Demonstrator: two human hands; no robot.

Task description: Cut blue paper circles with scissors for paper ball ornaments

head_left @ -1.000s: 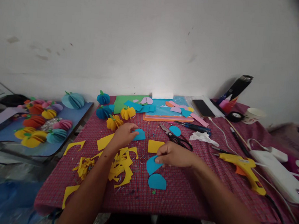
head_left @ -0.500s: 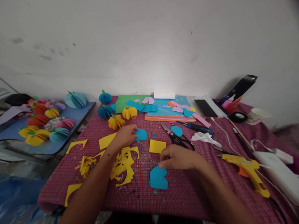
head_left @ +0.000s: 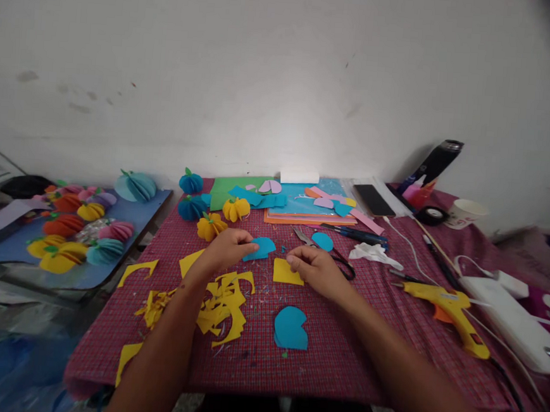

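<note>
My left hand (head_left: 228, 248) pinches a folded blue paper piece (head_left: 263, 247) at its left edge, between thumb and fingers. My right hand (head_left: 315, 267) is over the right part of a small yellow paper rectangle (head_left: 287, 272), fingers curled in and tips together; what they hold, if anything, I cannot make out. Nearer the table's front lies a stack of rounded blue paper pieces (head_left: 291, 328). Another blue half-round (head_left: 322, 241) lies beside the scissors (head_left: 342, 261), which are partly behind my right hand. Yellow paper offcuts (head_left: 224, 307) surround my left forearm.
Yellow paper pumpkins (head_left: 211, 226) and blue paper pumpkins (head_left: 192, 207) stand at the back left. A glue gun (head_left: 448, 302), a white power strip (head_left: 508, 319) and cables lie at right. A phone (head_left: 374, 200) rests behind. More paper pumpkins sit on a blue side table (head_left: 153, 212).
My right hand has left the blue stack and moved up and slightly left to the yellow rectangle. My left hand has shifted slightly right with the blue piece, which shows more.
</note>
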